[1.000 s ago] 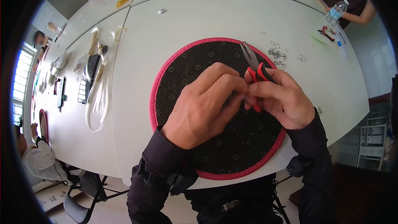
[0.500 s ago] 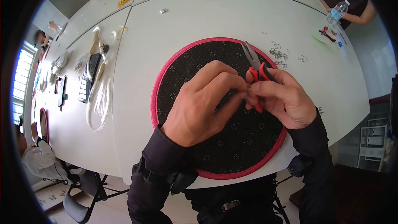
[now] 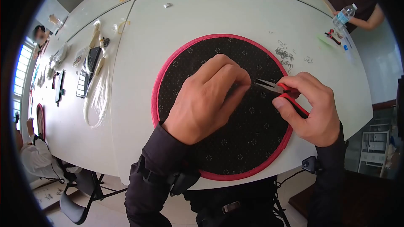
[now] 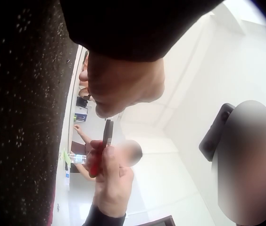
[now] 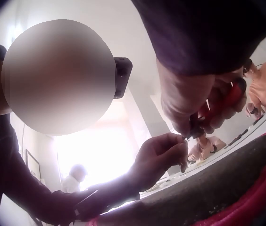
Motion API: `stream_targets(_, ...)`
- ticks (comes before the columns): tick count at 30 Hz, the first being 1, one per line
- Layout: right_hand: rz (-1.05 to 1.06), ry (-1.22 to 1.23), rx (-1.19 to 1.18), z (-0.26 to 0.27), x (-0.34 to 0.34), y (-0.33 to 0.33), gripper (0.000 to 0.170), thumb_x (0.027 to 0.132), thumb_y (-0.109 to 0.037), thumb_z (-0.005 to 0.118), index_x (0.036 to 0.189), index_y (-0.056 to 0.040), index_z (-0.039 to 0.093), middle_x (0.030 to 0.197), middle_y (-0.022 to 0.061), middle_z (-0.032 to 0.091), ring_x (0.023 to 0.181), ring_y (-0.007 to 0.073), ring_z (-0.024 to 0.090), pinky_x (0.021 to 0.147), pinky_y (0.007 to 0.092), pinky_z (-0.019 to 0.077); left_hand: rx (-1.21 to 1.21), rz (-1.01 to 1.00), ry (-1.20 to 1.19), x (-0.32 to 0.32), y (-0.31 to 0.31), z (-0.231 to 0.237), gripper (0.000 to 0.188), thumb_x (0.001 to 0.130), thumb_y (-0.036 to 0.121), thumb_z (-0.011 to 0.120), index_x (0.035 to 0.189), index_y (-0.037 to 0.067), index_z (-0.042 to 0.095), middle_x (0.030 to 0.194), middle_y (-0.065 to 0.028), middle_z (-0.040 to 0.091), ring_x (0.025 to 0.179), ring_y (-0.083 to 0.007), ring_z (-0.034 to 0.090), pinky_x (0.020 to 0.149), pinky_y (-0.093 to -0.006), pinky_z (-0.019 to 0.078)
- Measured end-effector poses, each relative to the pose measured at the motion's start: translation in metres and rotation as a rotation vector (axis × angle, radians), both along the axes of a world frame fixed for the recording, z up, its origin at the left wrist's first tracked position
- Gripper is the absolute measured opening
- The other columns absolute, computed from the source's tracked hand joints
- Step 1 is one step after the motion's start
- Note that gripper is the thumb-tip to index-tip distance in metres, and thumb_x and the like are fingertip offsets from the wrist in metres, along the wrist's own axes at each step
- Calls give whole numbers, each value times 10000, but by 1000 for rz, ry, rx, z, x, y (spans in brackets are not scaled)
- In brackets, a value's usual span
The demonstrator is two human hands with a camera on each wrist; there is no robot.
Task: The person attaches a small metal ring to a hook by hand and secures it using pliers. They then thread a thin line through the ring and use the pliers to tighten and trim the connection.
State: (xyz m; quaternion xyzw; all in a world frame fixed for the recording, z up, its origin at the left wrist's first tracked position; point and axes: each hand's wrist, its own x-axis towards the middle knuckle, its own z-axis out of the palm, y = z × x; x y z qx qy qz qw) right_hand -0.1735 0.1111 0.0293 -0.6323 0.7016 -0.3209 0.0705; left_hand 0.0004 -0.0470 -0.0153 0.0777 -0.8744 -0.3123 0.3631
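Red-handled pliers (image 3: 290, 94) lie in my right hand (image 3: 313, 109), its fingers and thumb round the handles; their jaws point left, close to the fingertips of my left hand (image 3: 208, 96). The left thumb and forefinger are pinched together; a tiny thing seems to show at their tips, too small to make out. Both hands are above a round black mat (image 3: 235, 151) with a red rim. In the left wrist view the pliers (image 4: 108, 136) stand upright just below the left fingertips. The right wrist view shows the left hand (image 5: 159, 157) near the plier tips.
Small wire pieces (image 3: 285, 54) are scattered right of the mat. A bundle of pale strands (image 3: 99, 96) and a dark tray (image 3: 87, 75) lie to the left. A water bottle (image 3: 345, 15) and other pliers (image 3: 332, 37) are at the back right. Other people are around the table.
The pliers have swung from pointing up to pointing left, and my right hand has moved right, away from the left fingers, now holding them by the handles. My left hand has barely moved.
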Motion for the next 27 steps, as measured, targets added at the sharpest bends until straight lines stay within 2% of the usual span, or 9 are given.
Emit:
stream_targets(4,12,83,-11,-2,2,-2,281,796,-136,796,978,22,653,820,133,634,732,291,613,661,370,496,-4,5,-16,0,0,0,191,790,-58,750,914,28,632,921,-57,623,784,-165,621,657,-281,504)
stream_targets(27,-56,46,41,0,9,-1,259,776,-131,827,927,22,681,718,126,619,599,265,611,563,350,483,87,-30,-1,0,1,-2,158,783,-68,717,883,19,632,893,-55,620,748,-146,612,649,-270,501)
